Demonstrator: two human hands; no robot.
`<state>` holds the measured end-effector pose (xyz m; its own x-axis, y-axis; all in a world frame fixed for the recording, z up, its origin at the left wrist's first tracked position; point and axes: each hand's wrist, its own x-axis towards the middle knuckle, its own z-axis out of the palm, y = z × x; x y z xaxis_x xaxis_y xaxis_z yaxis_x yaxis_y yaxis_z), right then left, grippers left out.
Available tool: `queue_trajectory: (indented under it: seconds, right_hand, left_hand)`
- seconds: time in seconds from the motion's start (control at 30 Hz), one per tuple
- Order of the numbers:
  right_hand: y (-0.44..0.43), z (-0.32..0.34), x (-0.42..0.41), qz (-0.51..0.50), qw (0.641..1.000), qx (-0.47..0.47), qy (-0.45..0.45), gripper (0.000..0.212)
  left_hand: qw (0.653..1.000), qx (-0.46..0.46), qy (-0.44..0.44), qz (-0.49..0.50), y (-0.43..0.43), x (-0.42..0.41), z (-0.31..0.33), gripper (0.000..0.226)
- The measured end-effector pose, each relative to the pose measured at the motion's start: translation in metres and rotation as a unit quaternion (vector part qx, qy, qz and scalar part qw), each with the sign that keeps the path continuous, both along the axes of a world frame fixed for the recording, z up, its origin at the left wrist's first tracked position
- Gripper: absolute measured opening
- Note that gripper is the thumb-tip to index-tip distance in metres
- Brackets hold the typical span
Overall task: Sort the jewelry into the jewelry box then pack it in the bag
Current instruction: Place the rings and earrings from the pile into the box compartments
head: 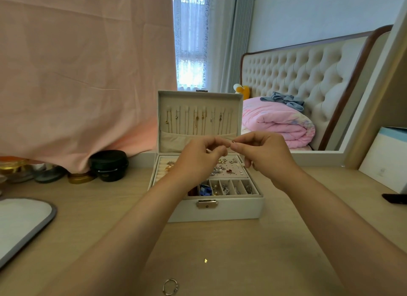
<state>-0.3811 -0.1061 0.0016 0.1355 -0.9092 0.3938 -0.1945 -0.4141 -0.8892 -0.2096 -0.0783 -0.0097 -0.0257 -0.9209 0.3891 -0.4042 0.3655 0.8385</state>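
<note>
Two loose bits sit on the table [99, 229] at bottom centre: a ring [170, 286] and, to its right, a gold charm [205, 260]. Mid-frame, over the open jewelry box [218, 209], the left hand [198, 156] and right hand [264, 156] both pinch a tiny red-tipped piece [233, 142]. I'd keep it low over the tray, so a slip lands inside.

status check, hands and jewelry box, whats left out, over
Right hand pinching tiny piece over open jewelry box; left hand fingertips at it, grip unclear. Ring and gold star loose on table, near side. Path to box unblocked.
</note>
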Motion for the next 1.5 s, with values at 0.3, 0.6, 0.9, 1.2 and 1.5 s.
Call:
queue_trajectory:
  seconds: [0.3,0.6,0.9,1.2,1.5]
  right_hand:
    - [-0.007,-0.007,-0.003,0.046,0.993,0.072,-0.080,0.007]
    - [0.001,-0.001,0.003,-0.001,0.996,-0.087,0.024,0.017]
    - [0.010,0.006,0.005,-0.046,0.957,-0.204,0.202,0.021]
    - [-0.010,-0.019,-0.006,-0.146,0.898,-0.132,0.393,0.007]
    - [-0.018,-0.022,0.003,-0.159,0.841,-0.162,0.490,0.013]
  left_hand:
    - [0.999,-0.035,-0.017,0.009,0.001,-0.005,0.002,0.016]
    - [0.971,0.084,0.223,0.027,0.006,-0.010,0.006,0.014]
    - [0.968,0.083,0.234,0.037,0.006,-0.007,0.006,0.013]
    - [0.959,-0.005,-0.274,0.071,-0.005,0.000,-0.017,0.027]
    - [0.927,0.000,-0.371,0.052,-0.006,0.000,-0.019,0.031]
